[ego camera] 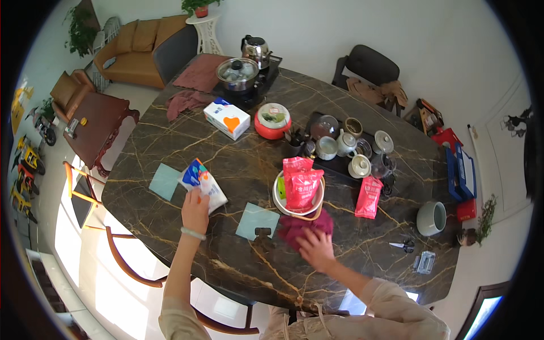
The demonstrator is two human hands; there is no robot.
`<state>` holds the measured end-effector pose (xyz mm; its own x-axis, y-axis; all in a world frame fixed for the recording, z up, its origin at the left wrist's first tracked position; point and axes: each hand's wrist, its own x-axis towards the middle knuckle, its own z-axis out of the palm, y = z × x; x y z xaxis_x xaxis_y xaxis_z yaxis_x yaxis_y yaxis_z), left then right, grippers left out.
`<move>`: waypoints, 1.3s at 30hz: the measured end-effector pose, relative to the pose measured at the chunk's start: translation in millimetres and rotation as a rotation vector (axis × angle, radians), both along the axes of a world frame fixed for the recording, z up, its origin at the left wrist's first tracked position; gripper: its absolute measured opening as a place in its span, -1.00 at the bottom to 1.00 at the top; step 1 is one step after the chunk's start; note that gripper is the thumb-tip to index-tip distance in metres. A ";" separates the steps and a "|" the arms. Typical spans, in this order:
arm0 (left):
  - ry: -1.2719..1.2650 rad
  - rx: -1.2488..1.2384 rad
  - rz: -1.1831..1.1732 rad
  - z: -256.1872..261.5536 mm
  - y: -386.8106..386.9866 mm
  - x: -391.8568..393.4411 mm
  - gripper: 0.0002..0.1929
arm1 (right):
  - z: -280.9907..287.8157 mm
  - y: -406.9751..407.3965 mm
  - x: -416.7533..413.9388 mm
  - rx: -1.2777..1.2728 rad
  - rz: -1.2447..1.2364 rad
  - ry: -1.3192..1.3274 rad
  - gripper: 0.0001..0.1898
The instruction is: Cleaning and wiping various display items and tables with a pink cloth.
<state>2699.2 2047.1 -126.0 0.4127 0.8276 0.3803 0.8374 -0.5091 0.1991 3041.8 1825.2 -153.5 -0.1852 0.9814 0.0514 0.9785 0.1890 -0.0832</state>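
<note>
My left hand is on a soft plastic tissue pack, its fingers gripping the near part of the white, blue and orange wrapper. Under my right hand a crumpled magenta cloth is pressed to the marble-patterned tabletop. The fingers are spread on the cloth, and their tips partly sink into its folds. Just beyond the cloth stands a white basket with a tan handle, holding pink packets and a green item. Pale blue-green square sheets lie near the tissue pack and left of the cloth.
A tea tray with pots and cups sits beyond the basket. One pink packet lies to the right, near a grey pot, scissors and a clear box. Farther back are a tissue box, a red-sided canister and a lidded pan.
</note>
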 end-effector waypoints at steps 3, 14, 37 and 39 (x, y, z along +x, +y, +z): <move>0.101 0.010 -0.009 -18.6 54.3 17.6 -0.65 | -14.6 34.6 47.8 0.095 -0.258 0.089 -0.54; -0.596 -1.154 0.116 -61.5 -7.4 181.1 -0.29 | 3.3 -84.2 -6.5 -0.034 -0.212 0.087 -0.34; -1.267 -1.079 0.537 51.9 -213.0 -75.7 -0.32 | -30.0 128.4 -91.0 0.024 0.008 0.047 -0.38; -1.281 -1.029 0.531 57.7 -215.0 -80.0 -0.34 | -27.5 56.2 -136.1 0.009 0.347 0.153 -0.42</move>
<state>2619.2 1832.1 -68.3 -0.0827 0.8576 -0.5076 -0.0795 0.5021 0.8612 2905.7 1881.5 -181.0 -0.4960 0.8610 0.1123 0.8326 0.5083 -0.2201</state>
